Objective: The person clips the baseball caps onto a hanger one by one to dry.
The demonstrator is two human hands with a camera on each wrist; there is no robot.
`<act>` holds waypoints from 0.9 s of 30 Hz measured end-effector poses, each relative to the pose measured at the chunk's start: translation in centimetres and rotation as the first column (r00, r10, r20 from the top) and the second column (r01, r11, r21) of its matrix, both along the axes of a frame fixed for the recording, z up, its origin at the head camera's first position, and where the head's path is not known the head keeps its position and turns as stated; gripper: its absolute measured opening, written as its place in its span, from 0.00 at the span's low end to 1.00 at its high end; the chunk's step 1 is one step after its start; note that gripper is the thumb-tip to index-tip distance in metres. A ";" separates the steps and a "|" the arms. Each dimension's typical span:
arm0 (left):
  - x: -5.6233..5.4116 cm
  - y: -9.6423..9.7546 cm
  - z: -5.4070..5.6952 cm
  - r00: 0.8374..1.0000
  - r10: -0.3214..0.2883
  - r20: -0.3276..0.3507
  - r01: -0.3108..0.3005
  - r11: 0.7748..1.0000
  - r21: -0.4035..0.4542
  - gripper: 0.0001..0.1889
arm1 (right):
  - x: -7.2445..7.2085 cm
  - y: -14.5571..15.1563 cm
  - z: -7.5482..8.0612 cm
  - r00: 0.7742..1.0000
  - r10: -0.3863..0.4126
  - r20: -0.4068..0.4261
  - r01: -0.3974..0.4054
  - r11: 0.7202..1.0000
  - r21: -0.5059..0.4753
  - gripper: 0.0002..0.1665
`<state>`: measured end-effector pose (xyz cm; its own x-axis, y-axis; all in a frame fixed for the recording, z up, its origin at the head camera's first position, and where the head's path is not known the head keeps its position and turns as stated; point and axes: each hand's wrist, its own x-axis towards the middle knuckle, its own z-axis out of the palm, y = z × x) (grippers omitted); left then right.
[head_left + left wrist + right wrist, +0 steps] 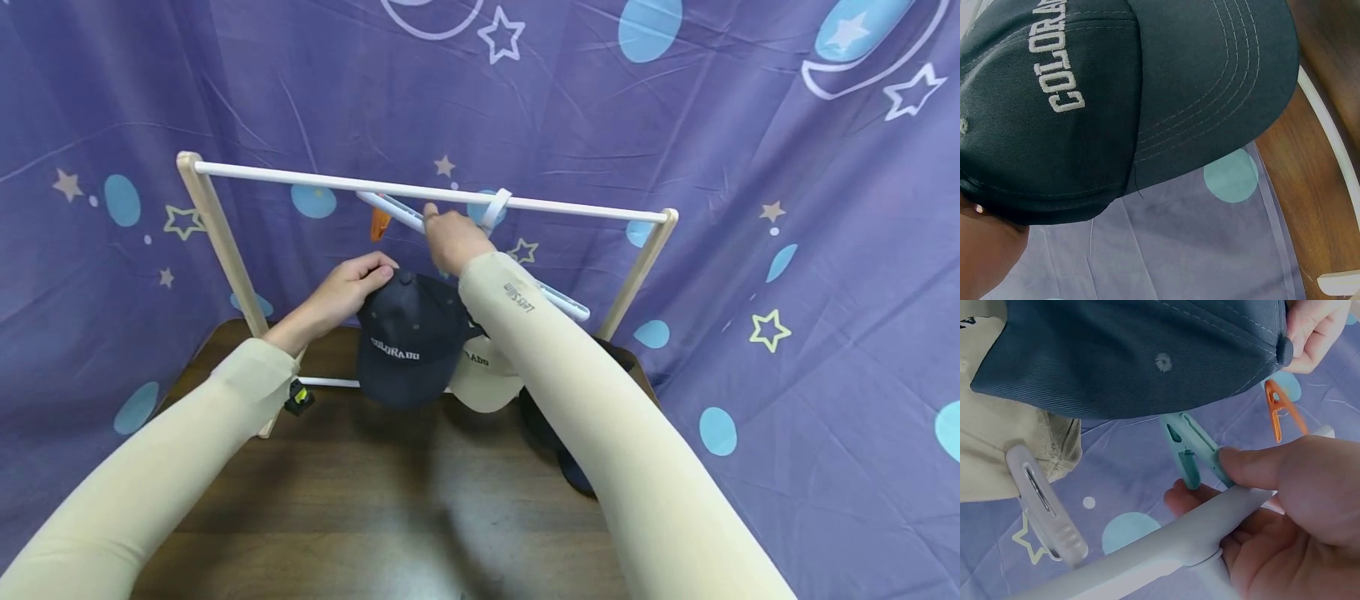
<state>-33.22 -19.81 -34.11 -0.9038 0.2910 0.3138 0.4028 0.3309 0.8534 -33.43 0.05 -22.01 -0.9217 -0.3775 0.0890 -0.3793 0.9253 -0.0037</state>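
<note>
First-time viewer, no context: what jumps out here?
Most likely the dark cap lettered COLORADO, near the centre of the head view, its crown pinched by the left grip. Next, the purple curtain with stars and blue ovals filling the background. In the right wrist view, the teal clip stands out at the dark cap's edge, under the thumb of the right grip, beside the white hanger.

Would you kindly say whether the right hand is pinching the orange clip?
No, the right hand pinches the green clip, and the orange clip hangs apart.
</note>
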 end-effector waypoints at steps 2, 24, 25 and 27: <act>0.0 0.2 -0.1 1.000 -0.007 0.002 0.007 1.000 0.003 0.17 | 0.0 0.3 0.0 1.000 0.022 0.001 -0.022 1.000 0.006 0.19; 0.1 0.2 -1.7 0.999 -0.036 0.029 0.038 0.998 -0.047 0.18 | -0.5 0.8 -0.9 0.995 0.094 0.015 -0.094 0.995 -0.034 0.21; 0.1 0.3 -1.7 0.999 -0.034 0.027 0.036 0.998 -0.049 0.18 | -0.4 0.8 -1.0 0.995 0.100 0.011 -0.100 0.994 -0.037 0.20; 0.1 0.3 -1.8 0.999 -0.035 0.031 0.036 0.998 -0.051 0.18 | -0.3 0.8 -1.0 0.994 0.109 0.005 -0.109 0.993 -0.048 0.18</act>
